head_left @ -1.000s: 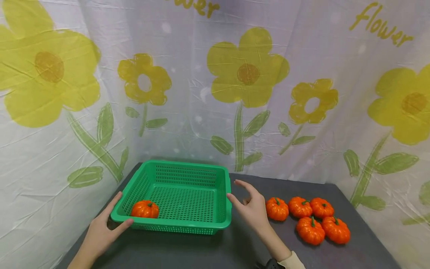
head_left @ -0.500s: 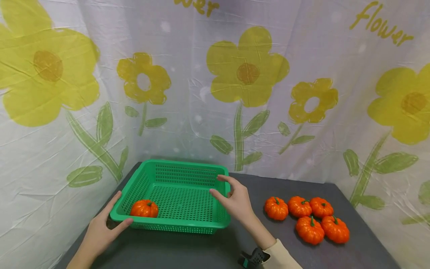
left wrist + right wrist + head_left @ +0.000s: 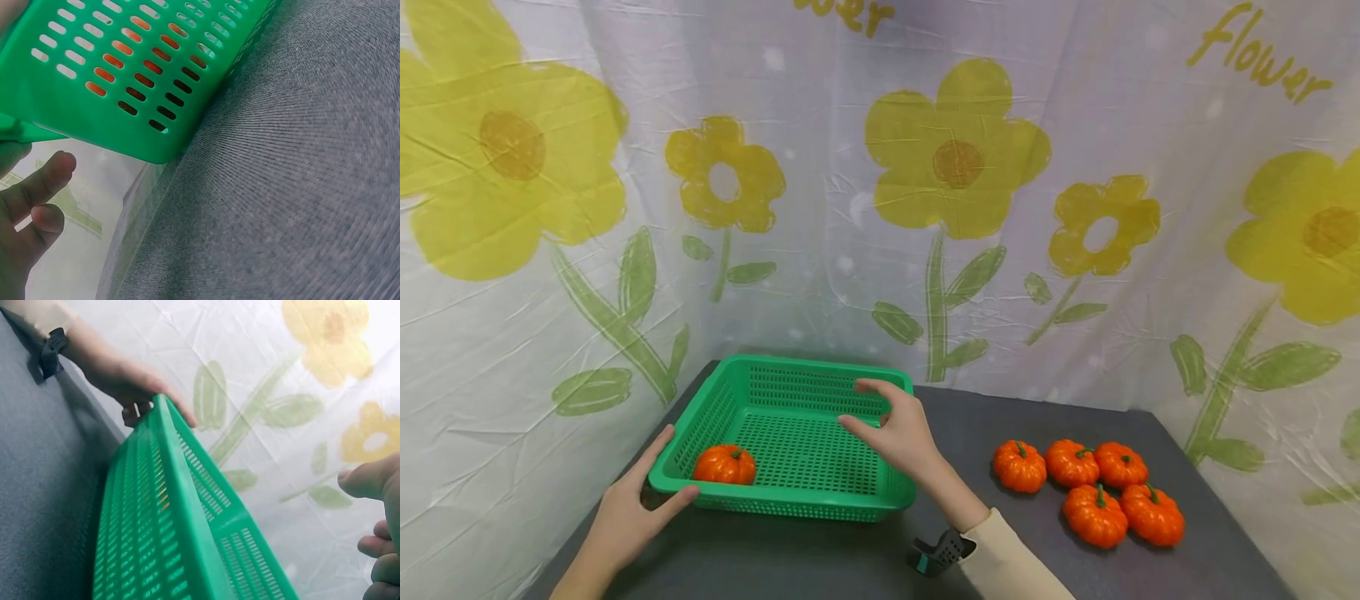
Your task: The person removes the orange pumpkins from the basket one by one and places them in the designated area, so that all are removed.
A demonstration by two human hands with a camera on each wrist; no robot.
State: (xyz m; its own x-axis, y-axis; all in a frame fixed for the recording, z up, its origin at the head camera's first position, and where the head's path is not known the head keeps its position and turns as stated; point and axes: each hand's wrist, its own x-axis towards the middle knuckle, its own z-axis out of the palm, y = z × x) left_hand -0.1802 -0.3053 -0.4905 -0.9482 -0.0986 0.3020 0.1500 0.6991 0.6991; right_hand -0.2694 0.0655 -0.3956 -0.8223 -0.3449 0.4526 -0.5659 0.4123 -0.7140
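In the head view a green plastic basket (image 3: 808,502) with slotted walls stands on the dark table. One small orange pumpkin (image 3: 724,465) lies inside, at its front left corner. My left hand (image 3: 625,512) holds that corner, thumb at the front rim and fingers along the left side; the left wrist view shows other fingers (image 3: 53,172) free below the rim. Over the basket's right part hovers my right hand (image 3: 898,429), thumb and fingers apart, holding nothing. The right wrist view shows its thumb (image 3: 369,480) away from the basket wall.
Several orange pumpkins (image 3: 1093,515) with green stems sit grouped on the table (image 3: 1000,542), right of the basket. A white curtain (image 3: 820,317) printed with yellow flowers encloses the back and sides. A black band (image 3: 940,552) is on my right wrist.
My right hand has moved left, from beside the basket's right rim to above its inside. The left hand, the basket and the pumpkins keep their places.
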